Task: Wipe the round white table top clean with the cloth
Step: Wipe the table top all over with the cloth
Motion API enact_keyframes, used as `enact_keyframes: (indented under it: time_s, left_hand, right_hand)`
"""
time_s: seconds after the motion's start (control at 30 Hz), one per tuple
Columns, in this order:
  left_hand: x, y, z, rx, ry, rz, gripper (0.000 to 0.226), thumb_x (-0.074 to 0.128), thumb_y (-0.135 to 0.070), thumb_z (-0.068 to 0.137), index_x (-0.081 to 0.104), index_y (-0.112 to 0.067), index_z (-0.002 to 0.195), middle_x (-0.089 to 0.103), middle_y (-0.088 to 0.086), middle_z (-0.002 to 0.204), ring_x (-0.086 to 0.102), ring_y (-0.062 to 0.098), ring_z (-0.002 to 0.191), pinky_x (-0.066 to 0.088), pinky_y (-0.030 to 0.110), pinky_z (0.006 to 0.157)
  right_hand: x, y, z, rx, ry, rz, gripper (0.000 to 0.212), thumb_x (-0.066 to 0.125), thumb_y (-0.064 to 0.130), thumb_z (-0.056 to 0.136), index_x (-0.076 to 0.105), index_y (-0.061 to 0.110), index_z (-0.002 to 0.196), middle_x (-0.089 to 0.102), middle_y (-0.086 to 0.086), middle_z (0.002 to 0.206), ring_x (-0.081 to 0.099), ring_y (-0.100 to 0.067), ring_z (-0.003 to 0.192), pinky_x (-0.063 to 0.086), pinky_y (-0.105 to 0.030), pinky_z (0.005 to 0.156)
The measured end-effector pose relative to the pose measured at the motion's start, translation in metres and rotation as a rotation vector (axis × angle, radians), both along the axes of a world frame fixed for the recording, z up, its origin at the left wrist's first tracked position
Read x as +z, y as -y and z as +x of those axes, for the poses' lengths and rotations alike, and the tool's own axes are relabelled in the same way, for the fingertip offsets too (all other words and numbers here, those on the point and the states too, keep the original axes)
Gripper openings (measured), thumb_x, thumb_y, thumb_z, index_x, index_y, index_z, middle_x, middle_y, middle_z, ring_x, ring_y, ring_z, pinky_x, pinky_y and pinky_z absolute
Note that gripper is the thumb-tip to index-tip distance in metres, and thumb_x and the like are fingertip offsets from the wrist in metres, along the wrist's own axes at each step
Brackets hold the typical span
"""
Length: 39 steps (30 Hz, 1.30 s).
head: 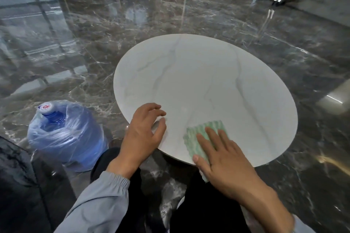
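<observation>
A capped blue water jug (66, 134) in a clear plastic bag (85, 119) stood on the glossy dark marble floor (189, 15); how full it was could not be told. The round white table top (198, 81) was smooth and faintly grey-veined. The right hand (225, 159) pressed straight fingers on the wavy green-and-white cloth (197, 138) at the near rim, while the left hand (144, 130) rested loosely bent beside it, holding nothing.

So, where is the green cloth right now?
Head view: the cloth lies on the near edge of the table top under the right hand, to the right of the left hand.
</observation>
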State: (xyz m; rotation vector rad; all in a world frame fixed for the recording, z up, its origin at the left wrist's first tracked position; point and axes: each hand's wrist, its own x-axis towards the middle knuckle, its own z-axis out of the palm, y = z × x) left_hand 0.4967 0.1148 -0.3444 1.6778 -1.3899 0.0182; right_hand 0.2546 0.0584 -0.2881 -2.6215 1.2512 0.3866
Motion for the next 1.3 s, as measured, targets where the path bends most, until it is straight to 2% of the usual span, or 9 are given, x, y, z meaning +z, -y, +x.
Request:
enact_keyframes:
  time_s: [0.07,0.2,0.33,0.47,0.63,0.77,0.9,1.07,1.3]
  left_hand:
    - [-0.001,0.005,-0.008,-0.03,0.024,0.023,0.025,0.059,-0.025,0.098,0.073,-0.011,0.113,0.062,0.004,0.131,0.057,0.018,0.128,0.034,0.016,0.112]
    - [0.001,0.013,-0.019,-0.039,0.071,0.061,0.025,0.061,-0.025,0.097,0.074,-0.011,0.114,0.062,0.006,0.131,0.057,0.021,0.128,0.033,0.016,0.111]
    - [-0.001,0.019,-0.021,-0.061,0.135,0.104,0.033,0.059,-0.033,0.097,0.075,-0.009,0.113,0.065,0.008,0.123,0.056,0.025,0.126,0.035,0.021,0.11]
    - [-0.001,0.027,-0.018,-0.075,0.227,0.128,0.031,0.06,-0.031,0.096,0.075,-0.008,0.11,0.067,0.008,0.113,0.06,0.027,0.113,0.048,0.038,0.098]
    - [0.004,0.037,-0.024,-0.054,0.246,0.102,0.025,0.066,-0.023,0.094,0.076,-0.007,0.109,0.068,0.009,0.11,0.063,0.029,0.108,0.05,0.042,0.092]
    - [0.0,0.034,-0.029,-0.05,0.286,0.166,0.02,0.067,-0.029,0.096,0.075,-0.015,0.108,0.069,0.001,0.11,0.063,0.024,0.108,0.049,0.043,0.094]
    - [0.001,0.034,-0.027,-0.037,0.283,0.184,0.026,0.062,-0.034,0.095,0.076,-0.017,0.11,0.069,-0.001,0.113,0.063,0.022,0.11,0.049,0.043,0.095]
    - [0.002,0.032,-0.032,-0.001,0.237,0.2,0.031,0.058,-0.037,0.094,0.077,-0.02,0.111,0.07,-0.004,0.117,0.061,0.018,0.114,0.045,0.038,0.099]
    - [0.004,0.031,-0.033,0.012,0.223,0.202,0.034,0.054,-0.04,0.094,0.078,-0.022,0.11,0.07,-0.006,0.117,0.062,0.016,0.113,0.043,0.034,0.099]
  right_hand:
    - [-0.002,-0.001,-0.002,-0.1,-0.019,-0.107,0.065,0.006,0.059,0.105,0.003,0.033,0.165,-0.008,-0.002,0.173,-0.014,-0.029,0.158,0.007,-0.049,0.125]
    - [-0.018,-0.008,0.029,0.022,0.133,-0.137,0.06,0.01,0.045,0.11,0.009,0.022,0.165,-0.007,0.0,0.174,-0.022,-0.03,0.157,-0.007,-0.057,0.126]
    - [-0.021,-0.007,0.02,0.058,0.196,-0.114,0.059,0.014,0.049,0.11,0.001,0.034,0.166,-0.015,0.01,0.172,-0.027,-0.018,0.155,-0.013,-0.045,0.127]
    - [-0.012,0.0,-0.005,-0.001,0.195,-0.053,0.058,0.015,0.053,0.109,-0.004,0.044,0.163,-0.021,0.018,0.169,-0.031,-0.006,0.152,-0.014,-0.038,0.126]
    - [0.002,0.014,-0.011,-0.091,0.323,-0.166,0.063,0.027,0.046,0.108,0.012,0.028,0.166,-0.003,0.008,0.173,-0.015,-0.011,0.158,-0.007,-0.035,0.128]
    - [-0.02,0.009,0.012,0.031,0.254,-0.133,0.063,0.023,0.054,0.106,0.007,0.037,0.165,-0.005,0.013,0.173,-0.019,-0.012,0.157,-0.006,-0.042,0.128]
    - [-0.024,0.027,-0.014,-0.032,0.254,-0.114,0.06,0.018,0.059,0.107,0.002,0.046,0.163,-0.008,0.02,0.171,-0.02,-0.004,0.155,-0.009,-0.037,0.127]
    - [-0.028,0.041,-0.035,-0.259,0.232,-0.227,0.059,0.017,0.056,0.106,0.011,0.043,0.164,0.006,0.0,0.174,-0.007,-0.02,0.159,-0.004,-0.042,0.128]
    - [-0.037,-0.006,0.014,0.016,0.265,-0.206,0.063,0.023,0.056,0.105,0.026,0.033,0.163,0.022,0.007,0.17,0.007,-0.026,0.16,0.003,-0.048,0.126]
